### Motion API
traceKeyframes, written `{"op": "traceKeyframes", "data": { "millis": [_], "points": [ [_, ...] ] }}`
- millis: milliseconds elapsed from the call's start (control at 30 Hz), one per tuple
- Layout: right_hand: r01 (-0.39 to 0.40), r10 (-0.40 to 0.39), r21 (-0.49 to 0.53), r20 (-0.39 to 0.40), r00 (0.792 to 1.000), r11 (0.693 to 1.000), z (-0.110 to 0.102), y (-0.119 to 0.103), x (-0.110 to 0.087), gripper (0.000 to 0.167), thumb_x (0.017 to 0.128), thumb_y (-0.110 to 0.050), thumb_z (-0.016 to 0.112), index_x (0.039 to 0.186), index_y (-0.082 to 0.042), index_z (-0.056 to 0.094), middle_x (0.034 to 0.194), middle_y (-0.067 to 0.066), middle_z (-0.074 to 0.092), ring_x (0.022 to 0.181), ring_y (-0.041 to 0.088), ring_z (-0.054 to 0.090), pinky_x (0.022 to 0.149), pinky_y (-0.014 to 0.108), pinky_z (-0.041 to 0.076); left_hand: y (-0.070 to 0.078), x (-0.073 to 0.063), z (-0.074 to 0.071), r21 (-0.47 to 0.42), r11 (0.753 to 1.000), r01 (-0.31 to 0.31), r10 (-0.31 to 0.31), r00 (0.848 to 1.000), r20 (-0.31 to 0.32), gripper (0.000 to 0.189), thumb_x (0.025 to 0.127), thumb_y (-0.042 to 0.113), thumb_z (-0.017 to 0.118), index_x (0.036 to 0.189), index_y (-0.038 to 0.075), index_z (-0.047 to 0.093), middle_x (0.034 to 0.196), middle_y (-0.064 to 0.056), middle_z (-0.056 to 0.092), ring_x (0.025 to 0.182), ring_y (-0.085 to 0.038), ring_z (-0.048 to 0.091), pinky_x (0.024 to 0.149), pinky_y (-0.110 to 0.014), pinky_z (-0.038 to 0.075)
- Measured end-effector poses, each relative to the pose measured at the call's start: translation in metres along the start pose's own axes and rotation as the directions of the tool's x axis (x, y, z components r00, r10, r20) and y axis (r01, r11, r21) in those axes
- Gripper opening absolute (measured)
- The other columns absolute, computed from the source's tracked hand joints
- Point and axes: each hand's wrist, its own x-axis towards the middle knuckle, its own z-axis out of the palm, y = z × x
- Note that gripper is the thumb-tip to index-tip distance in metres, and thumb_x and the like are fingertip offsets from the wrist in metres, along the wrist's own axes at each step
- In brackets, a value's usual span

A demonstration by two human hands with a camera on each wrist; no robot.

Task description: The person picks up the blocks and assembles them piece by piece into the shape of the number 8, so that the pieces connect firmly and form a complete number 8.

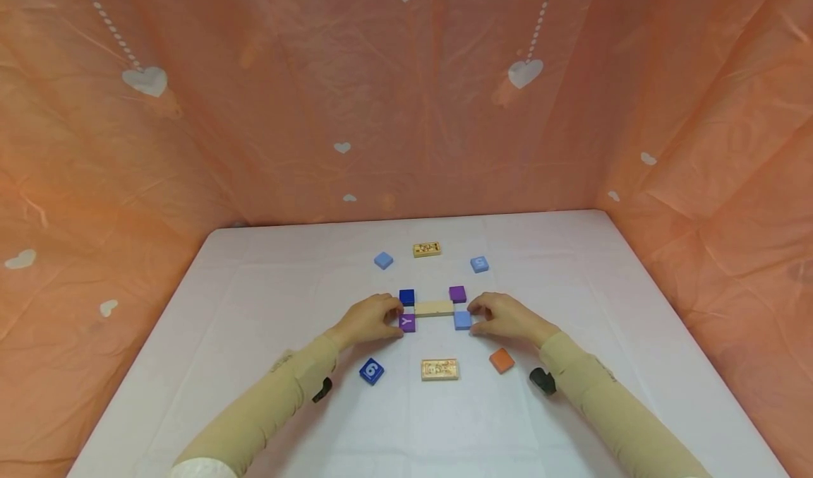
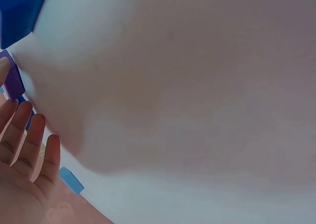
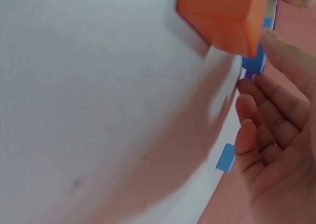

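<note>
In the head view my left hand [image 1: 371, 318] pinches a purple square tile marked Y [image 1: 407, 323] between thumb and fingertips. Just beyond that tile lies a dark blue tile [image 1: 406, 297]. My right hand [image 1: 508, 317] pinches a light blue square tile [image 1: 462, 320], with a purple tile [image 1: 457, 294] just beyond it. Between these pairs a plain wooden block [image 1: 434, 309] lies lengthwise. The left wrist view shows the thumb on the purple tile [image 2: 13, 76] and the other fingers spread. In the right wrist view, thumb and index finger meet opposite ends of the light blue tile [image 3: 254, 58].
Nearer me lie a dark blue tile marked 6 [image 1: 371, 371], a printed wooden block [image 1: 440, 369] and an orange tile [image 1: 502, 360]. Farther back are another printed block [image 1: 426, 249] and two light blue tiles [image 1: 384, 260]. Orange cloth [image 1: 419, 111] hangs around the white table [image 1: 286, 252].
</note>
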Motion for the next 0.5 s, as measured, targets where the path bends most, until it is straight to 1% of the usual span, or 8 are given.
{"op": "traceKeyframes", "data": {
  "millis": [167,500],
  "points": [
    [0.006,-0.006,-0.014,-0.009,1.0,1.0,0.0003,0.0001,0.0001,0.038,0.079,-0.028,0.073,0.11,-0.008,0.064,0.094,-0.001,0.062,0.081,0.013,0.049,0.075,0.028,0.044,-0.0002,-0.0003,0.0002,-0.001,1.0,0.009,-0.009,1.0,0.004,0.037,0.076,0.034,0.075,0.105,0.013,0.064,0.093,0.004,0.062,0.084,-0.01,0.052,0.082,-0.029,0.047],
    [0.005,-0.005,-0.013,-0.008,1.0,1.0,0.0005,0.0,-0.0002,0.033,0.082,-0.025,0.07,0.11,-0.008,0.064,0.095,0.0,0.063,0.082,0.013,0.049,0.076,0.028,0.045,0.0003,-0.0011,0.0,-0.009,1.0,0.006,-0.005,1.0,0.005,0.035,0.076,0.032,0.075,0.104,0.013,0.066,0.092,0.004,0.062,0.082,-0.009,0.051,0.08,-0.029,0.046]
  ]
}}
